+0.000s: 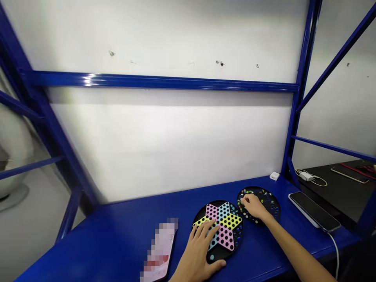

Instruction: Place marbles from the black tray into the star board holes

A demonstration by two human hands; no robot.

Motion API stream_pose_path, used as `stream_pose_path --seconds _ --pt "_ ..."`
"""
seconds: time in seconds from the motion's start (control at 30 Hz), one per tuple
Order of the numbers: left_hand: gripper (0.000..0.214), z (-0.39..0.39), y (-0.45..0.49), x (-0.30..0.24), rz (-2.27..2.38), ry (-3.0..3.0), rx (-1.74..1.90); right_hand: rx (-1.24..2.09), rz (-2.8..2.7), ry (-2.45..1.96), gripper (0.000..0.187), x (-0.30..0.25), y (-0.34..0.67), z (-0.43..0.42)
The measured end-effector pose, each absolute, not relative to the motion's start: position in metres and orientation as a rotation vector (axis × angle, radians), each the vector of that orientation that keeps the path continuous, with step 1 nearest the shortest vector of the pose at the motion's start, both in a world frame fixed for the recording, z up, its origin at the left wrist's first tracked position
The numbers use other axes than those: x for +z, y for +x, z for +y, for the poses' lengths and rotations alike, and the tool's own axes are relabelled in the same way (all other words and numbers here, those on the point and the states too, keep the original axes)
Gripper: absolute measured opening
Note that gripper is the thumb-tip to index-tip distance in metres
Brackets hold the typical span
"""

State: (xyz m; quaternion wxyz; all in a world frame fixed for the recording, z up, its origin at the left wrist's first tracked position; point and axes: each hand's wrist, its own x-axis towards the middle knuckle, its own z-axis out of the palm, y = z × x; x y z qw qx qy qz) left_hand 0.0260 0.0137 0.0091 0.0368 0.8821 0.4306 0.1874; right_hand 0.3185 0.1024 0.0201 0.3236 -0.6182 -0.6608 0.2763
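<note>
The board (225, 230) lies near the front of the blue table (111, 235), its star's visible holes mostly dark, with no marble clearly seated; some blue marbles (238, 235) are seen in its rim; how much is done cannot be fully judged, the star being partly covered. The left hand (197, 247) is spread over it, nothing seen gripped; the right hand (253, 205) is held with fingers curled at the tray (269, 200), where many marbles are left; whether one is pinched cannot be told.
</note>
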Motion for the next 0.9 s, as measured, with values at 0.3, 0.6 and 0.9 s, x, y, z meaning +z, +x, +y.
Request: stream_pose_path --seconds 0.3,0.6,0.9 --pt "0.085 0.013 0.027 0.009 1.328 2.685 0.601 0.311 -2.039 -1.885 0.020 0.015 0.297 0.097" --pt "0.087 0.012 0.029 0.014 1.361 2.604 0.517 1.337 -0.924 -1.223 0.035 0.020 0.352 0.126" --pt "0.085 0.012 0.027 0.013 1.336 2.608 0.522 0.425 -1.566 -1.946 0.034 0.010 0.403 0.149"
